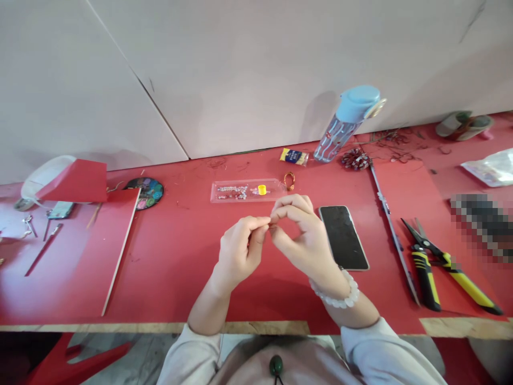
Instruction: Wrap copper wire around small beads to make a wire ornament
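Two bare hands met at their fingertips above the red desk [176,278], the left hand [240,247] and the right hand [301,235] almost touching. Each had its thumb and index finger drawn together in a pinching grip, the right one curled into a rounded loop; whatever lay between the tips was too small to tell. A white beaded bracelet [340,293] circled the right wrist, and a green pendant [276,365] hung at the person's chest.

Just beyond the fingertips, a clear plastic tray [215,198] lay flat on the desk. Small beads [232,191] were spread over its left part, and a yellow cap [262,190] sat among a few more toward its right. A brownish ring-shaped band [289,181] lay at the tray's right end. A smartphone [348,240] with a dark screen rested beside the right hand, which overlapped its left edge from this view.

Near the wall stood a blue-lidded water bottle [336,128], with a yellow-and-blue packet [294,156] to its left and a dark red cluster [356,159] to its right. Farther right, shears [433,248] with black-and-yellow handles lay with their blades parted. On the left, a round dark dish [149,192] with coloured patches was partly hidden behind a red board [96,251].
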Demonstrator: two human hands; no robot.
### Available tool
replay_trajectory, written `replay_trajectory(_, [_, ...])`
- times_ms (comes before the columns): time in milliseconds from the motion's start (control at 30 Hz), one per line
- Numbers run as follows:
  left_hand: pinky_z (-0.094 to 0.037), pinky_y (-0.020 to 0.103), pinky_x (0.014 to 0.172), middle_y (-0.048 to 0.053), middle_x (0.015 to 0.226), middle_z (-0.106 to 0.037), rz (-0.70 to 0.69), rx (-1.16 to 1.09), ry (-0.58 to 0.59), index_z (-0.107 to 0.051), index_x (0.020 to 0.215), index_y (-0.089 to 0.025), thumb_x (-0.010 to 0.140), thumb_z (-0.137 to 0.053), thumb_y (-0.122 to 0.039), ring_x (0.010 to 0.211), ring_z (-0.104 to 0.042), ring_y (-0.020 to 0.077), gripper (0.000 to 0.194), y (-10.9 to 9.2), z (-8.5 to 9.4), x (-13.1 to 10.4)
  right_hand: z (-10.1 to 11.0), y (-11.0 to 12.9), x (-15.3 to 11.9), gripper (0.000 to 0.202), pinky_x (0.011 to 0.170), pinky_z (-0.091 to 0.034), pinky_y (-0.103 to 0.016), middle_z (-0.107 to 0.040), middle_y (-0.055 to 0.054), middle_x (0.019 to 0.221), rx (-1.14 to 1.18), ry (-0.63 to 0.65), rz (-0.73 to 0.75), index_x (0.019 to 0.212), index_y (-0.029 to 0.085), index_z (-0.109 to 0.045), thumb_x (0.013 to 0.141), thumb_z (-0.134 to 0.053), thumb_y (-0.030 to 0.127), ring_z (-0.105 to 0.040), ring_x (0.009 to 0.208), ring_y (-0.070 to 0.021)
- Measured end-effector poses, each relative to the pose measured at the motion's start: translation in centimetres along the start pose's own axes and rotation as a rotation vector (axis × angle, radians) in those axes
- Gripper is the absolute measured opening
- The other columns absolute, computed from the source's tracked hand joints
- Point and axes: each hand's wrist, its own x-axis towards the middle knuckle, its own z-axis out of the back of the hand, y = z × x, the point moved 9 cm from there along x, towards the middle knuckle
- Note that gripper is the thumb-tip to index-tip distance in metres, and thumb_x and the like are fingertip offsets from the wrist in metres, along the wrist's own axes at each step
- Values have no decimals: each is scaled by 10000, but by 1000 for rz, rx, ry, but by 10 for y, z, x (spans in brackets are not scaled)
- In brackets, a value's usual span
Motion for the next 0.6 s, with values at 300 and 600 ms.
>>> replay_trajectory(300, [-514,160,533,-1,762,-731,-36,-45,-23,-649,1037,-190,1033,-529,-190,528,-609,69,121,0,3,1,-32,-28,1,90,861,-483,-385,-591,-17,858,506,307,-235,743,237,-682,830,-660,235,-559,870,-186])
replay_trajectory(600, [-489,141,492,-28,707,-727,27,-50,-51,-654,983,-204,1033,-534,-213,491,-623,57,130,-2,9,4,-51,-37,-4,359,748,-584,-329,-544,-10,923,850,497,-388,738,219,-680,756,-835,543,-596,768,-136])
